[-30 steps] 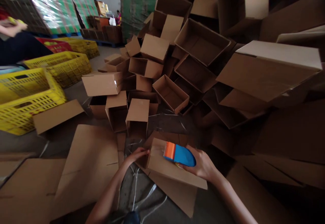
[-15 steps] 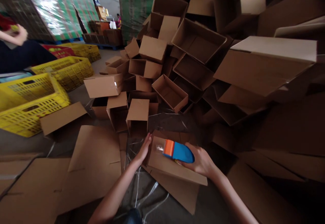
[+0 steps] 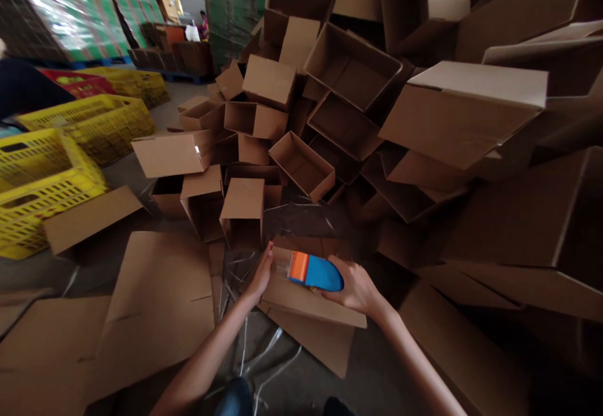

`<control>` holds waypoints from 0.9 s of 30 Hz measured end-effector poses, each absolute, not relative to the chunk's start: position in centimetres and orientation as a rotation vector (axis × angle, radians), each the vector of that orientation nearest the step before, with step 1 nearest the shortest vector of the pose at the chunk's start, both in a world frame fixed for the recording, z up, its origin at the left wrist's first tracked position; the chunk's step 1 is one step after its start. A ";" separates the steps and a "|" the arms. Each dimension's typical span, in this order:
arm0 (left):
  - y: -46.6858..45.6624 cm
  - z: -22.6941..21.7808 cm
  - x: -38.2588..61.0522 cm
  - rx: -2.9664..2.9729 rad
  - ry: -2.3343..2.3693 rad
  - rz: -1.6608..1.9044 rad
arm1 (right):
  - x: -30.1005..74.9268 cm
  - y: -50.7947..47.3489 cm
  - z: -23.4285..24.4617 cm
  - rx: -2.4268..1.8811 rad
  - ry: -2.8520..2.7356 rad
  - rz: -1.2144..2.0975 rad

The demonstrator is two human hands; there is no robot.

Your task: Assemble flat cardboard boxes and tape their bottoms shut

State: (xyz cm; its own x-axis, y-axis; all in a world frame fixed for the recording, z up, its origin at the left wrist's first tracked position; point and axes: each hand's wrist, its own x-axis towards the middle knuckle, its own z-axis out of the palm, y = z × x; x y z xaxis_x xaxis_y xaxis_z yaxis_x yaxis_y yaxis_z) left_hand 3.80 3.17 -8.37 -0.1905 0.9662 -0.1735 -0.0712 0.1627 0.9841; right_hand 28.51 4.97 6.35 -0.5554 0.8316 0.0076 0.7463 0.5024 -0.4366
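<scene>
A cardboard box [image 3: 301,301] lies in front of me with a loose flap spread below it. My right hand [image 3: 354,285] grips a blue and orange tape dispenser [image 3: 324,274], whose orange end rests on the top face of the box. A short strip of clear tape [image 3: 282,268] shows on the cardboard just left of the dispenser. Against the left end of the box lies my left hand [image 3: 260,276], its fingers stretched out and holding nothing.
Open cardboard boxes [image 3: 301,164] are heaped ahead and to the right. Flat cardboard sheets [image 3: 160,290] lie at left, and yellow crates [image 3: 51,196] stand beyond them. Loose plastic strands [image 3: 276,340] trail over the floor. Part of a person in dark clothing [image 3: 28,86] shows at far left.
The view has swung a little to the right, so the scene sits farther left. The other person's hand has left the frame. My grip on the tape dispenser looks the same.
</scene>
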 end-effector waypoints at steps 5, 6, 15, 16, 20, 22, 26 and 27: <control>3.0 -7.1 4.0 0.982 1.444 1.196 | 28.4 4.9 6.6 -1.374 -2.545 0.548; 3.0 -6.9 4.0 0.986 1.450 1.191 | 28.4 4.9 6.6 -1.371 -2.546 0.542; 2.9 -6.6 3.9 1.000 1.451 1.180 | 28.7 5.1 6.3 -1.341 -2.555 0.551; 2.9 -6.6 3.9 1.002 1.450 1.177 | 28.7 5.1 6.2 -1.342 -2.554 0.546; 3.0 -6.6 4.0 0.986 1.447 1.187 | 28.8 5.0 6.1 -1.349 -2.554 0.533; 3.1 -6.7 4.0 0.977 1.448 1.209 | 28.8 5.0 6.2 -1.358 -2.560 0.534; 3.1 -6.8 4.2 0.947 1.437 1.228 | 28.7 5.1 6.5 -1.372 -2.567 0.539; 3.2 -6.9 4.3 0.938 1.432 1.228 | 28.7 5.1 6.5 -1.376 -2.566 0.540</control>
State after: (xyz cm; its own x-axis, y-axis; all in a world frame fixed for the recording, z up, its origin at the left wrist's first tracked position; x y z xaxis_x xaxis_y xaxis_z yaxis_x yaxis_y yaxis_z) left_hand 4.25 3.15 -6.86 -0.2114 0.9583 -0.1923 -0.0442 0.1871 0.9813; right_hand 28.66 5.08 6.51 -0.5554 0.8315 -0.0130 0.7662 0.5056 -0.3967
